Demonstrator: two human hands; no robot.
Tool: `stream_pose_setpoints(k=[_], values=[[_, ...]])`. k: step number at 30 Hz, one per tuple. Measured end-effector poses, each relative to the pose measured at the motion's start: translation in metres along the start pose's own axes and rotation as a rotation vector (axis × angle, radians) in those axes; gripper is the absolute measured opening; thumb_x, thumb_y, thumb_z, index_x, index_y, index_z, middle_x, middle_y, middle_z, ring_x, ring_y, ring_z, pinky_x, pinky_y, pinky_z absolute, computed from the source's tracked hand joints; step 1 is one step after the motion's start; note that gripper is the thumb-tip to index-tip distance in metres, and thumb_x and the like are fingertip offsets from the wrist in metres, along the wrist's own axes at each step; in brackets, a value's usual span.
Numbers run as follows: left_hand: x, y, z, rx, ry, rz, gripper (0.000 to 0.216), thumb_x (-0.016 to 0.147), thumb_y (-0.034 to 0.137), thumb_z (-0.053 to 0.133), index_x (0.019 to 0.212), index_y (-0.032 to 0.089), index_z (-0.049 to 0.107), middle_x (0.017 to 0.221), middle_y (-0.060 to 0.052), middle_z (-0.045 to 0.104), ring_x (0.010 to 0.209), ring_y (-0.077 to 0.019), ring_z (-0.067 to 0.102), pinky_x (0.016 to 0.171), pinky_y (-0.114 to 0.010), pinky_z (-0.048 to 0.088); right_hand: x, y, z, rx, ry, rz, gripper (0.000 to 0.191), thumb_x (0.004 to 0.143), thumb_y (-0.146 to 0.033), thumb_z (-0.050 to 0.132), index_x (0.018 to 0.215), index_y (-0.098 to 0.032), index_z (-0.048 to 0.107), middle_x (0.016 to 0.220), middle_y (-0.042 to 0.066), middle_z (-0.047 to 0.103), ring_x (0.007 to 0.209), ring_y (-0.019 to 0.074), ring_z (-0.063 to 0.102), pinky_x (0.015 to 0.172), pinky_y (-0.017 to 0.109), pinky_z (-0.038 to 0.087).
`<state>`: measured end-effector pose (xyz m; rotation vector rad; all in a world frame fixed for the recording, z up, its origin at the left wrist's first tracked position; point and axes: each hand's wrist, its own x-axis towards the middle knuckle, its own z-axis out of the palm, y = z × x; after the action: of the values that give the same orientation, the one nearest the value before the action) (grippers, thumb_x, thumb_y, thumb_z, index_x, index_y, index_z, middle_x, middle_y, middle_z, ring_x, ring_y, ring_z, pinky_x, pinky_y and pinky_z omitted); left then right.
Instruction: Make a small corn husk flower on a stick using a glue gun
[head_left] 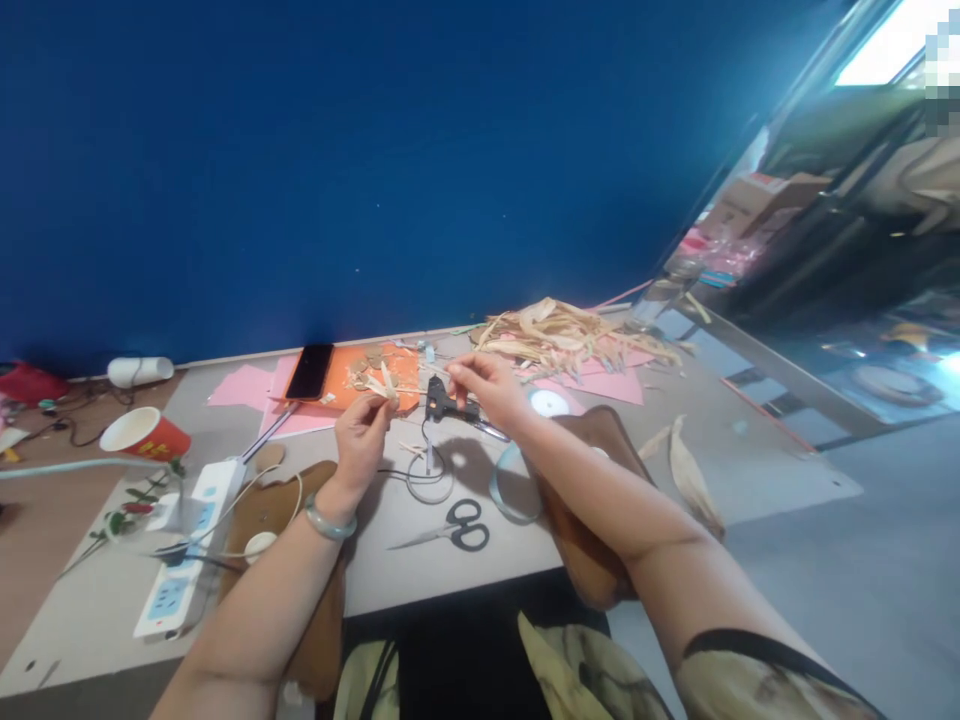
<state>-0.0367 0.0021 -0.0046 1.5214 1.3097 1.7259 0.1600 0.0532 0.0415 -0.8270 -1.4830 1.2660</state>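
My left hand (pixel 361 442), with a bangle on its wrist, pinches a pale strip of dried husk (pixel 385 386) above an orange sheet (pixel 407 372). To its right, my right hand (pixel 487 388) has its fingertips pressed together. Whatever they hold, if anything, is too small to make out. A black glue gun (pixel 439 400) lies just below and left of those fingers, partly covered by them. Nearer to me, black-handled scissors (pixel 459 528) rest on the table. Beside them stands a light blue ring-shaped band (pixel 501 490).
A heap of dried husks (pixel 544 330) lies at the back right. A phone (pixel 310 373) rests on the orange sheet. At left are a power strip (pixel 206 505) with cables, a red paper cup (pixel 169 440) and a white cup (pixel 142 372). A blue wall (pixel 420 180) rises behind.
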Motion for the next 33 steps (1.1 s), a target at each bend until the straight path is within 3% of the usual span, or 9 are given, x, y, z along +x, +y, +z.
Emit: stream_pose_setpoints(k=[4, 8, 13, 16, 21, 24, 27, 30, 33], values=[[-0.001, 0.0, 0.0, 0.005, -0.007, -0.024, 0.027, 0.08, 0.039, 0.067, 0.069, 0.016, 0.06, 0.059, 0.003, 0.05, 0.054, -0.0084, 0.045, 0.055, -0.022, 0.037, 0.013, -0.017, -0.014, -0.193, -0.128, -0.007, 0.023, 0.08, -0.038, 0.065, 0.08, -0.015, 0.06, 0.064, 0.0, 0.065, 0.047, 0.0087, 0.056, 0.05, 0.022, 0.045], [-0.001, 0.0, -0.001, -0.014, -0.023, -0.024, 0.026, 0.08, 0.039, 0.067, 0.071, 0.015, 0.06, 0.06, 0.003, 0.051, 0.054, -0.0083, 0.045, 0.054, -0.022, 0.037, 0.006, -0.024, -0.033, -0.687, -0.354, -0.123, 0.008, 0.079, -0.021, 0.062, 0.079, -0.015, 0.068, 0.068, 0.001, 0.066, 0.059, 0.0118, 0.058, 0.059, 0.024, 0.043], [-0.001, 0.001, -0.002, -0.087, -0.056, -0.015, 0.024, 0.081, 0.035, 0.068, 0.07, 0.016, 0.059, 0.06, 0.003, 0.049, 0.056, -0.0083, 0.044, 0.055, -0.022, 0.036, -0.049, -0.021, -0.042, -1.237, -0.917, -0.129, 0.021, 0.074, -0.007, 0.059, 0.088, -0.015, 0.072, 0.086, 0.009, 0.068, 0.078, 0.0184, 0.058, 0.07, 0.029, 0.04], [0.0, 0.0, -0.002, -0.151, -0.05, -0.067, 0.024, 0.08, 0.036, 0.069, 0.071, 0.016, 0.06, 0.058, 0.004, 0.05, 0.054, -0.008, 0.044, 0.053, -0.022, 0.035, -0.085, -0.003, -0.04, -1.378, -0.97, -0.235, 0.024, 0.078, -0.007, 0.057, 0.096, -0.014, 0.071, 0.098, 0.015, 0.063, 0.088, 0.0225, 0.055, 0.073, 0.033, 0.039], [0.002, -0.002, 0.0, -0.275, -0.035, -0.134, 0.024, 0.079, 0.036, 0.07, 0.071, 0.016, 0.06, 0.056, 0.003, 0.053, 0.05, -0.0077, 0.045, 0.049, -0.021, 0.034, -0.097, 0.019, -0.045, -1.17, -0.891, -0.326, 0.01, 0.081, -0.014, 0.058, 0.082, -0.015, 0.068, 0.1, 0.014, 0.065, 0.097, 0.0234, 0.054, 0.085, 0.038, 0.04], [0.004, -0.001, 0.0, -0.33, -0.084, -0.188, 0.026, 0.078, 0.036, 0.072, 0.069, 0.016, 0.059, 0.054, 0.003, 0.052, 0.048, -0.0067, 0.043, 0.047, -0.02, 0.032, -0.079, 0.011, -0.049, -0.775, -0.526, -0.216, 0.009, 0.082, -0.017, 0.056, 0.085, -0.016, 0.064, 0.086, 0.007, 0.067, 0.084, 0.0175, 0.058, 0.082, 0.034, 0.044], [0.006, 0.0, -0.001, -0.393, -0.139, -0.256, 0.028, 0.076, 0.035, 0.074, 0.066, 0.016, 0.057, 0.054, 0.004, 0.052, 0.048, -0.0059, 0.042, 0.046, -0.019, 0.031, -0.052, -0.009, -0.048, -0.461, -0.156, -0.071, 0.01, 0.079, -0.025, 0.06, 0.08, -0.016, 0.057, 0.074, 0.002, 0.064, 0.069, 0.0134, 0.057, 0.067, 0.027, 0.045], [0.008, 0.002, -0.003, -0.513, -0.181, -0.344, 0.027, 0.074, 0.035, 0.076, 0.066, 0.016, 0.058, 0.058, 0.003, 0.056, 0.051, -0.006, 0.046, 0.048, -0.018, 0.034, -0.028, -0.028, -0.043, -0.352, -0.071, -0.069, 0.009, 0.076, -0.024, 0.06, 0.08, -0.016, 0.055, 0.069, -0.001, 0.061, 0.064, 0.011, 0.055, 0.062, 0.024, 0.043], [0.01, 0.002, -0.003, -0.641, -0.201, -0.428, 0.027, 0.07, 0.036, 0.079, 0.067, 0.016, 0.06, 0.065, 0.001, 0.061, 0.056, -0.0068, 0.052, 0.05, -0.018, 0.037, -0.016, -0.039, -0.035, -0.522, -0.079, -0.128, 0.006, 0.075, -0.017, 0.056, 0.079, -0.015, 0.059, 0.068, -0.001, 0.059, 0.062, 0.0103, 0.052, 0.06, 0.023, 0.039]])
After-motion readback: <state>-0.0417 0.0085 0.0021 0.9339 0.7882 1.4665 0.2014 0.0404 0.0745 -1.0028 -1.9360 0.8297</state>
